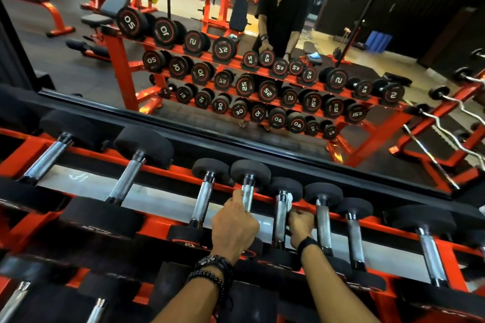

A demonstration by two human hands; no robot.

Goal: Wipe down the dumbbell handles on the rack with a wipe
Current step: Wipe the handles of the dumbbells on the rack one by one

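A gym wall mirror (262,73) runs behind an orange rack (162,220) of black-ended dumbbells; all places here are given from the rack. Its top row crosses the middle of the view, chrome handles pointing toward the mirror. Near the row's centre, the left hand (233,228) curls its fingers around one handle (247,196), covering its lower half. On the next handle (280,215) to the right, the right hand (301,225) grips a white wipe (289,200); only a small bunched corner of the wipe shows above the fingers, against the handle's upper end. Both wrists wear dark bands. A lower row at the bottom edge is cut off and dim. The mirror reflects the rack's numbered dumbbell ends and the person behind it.
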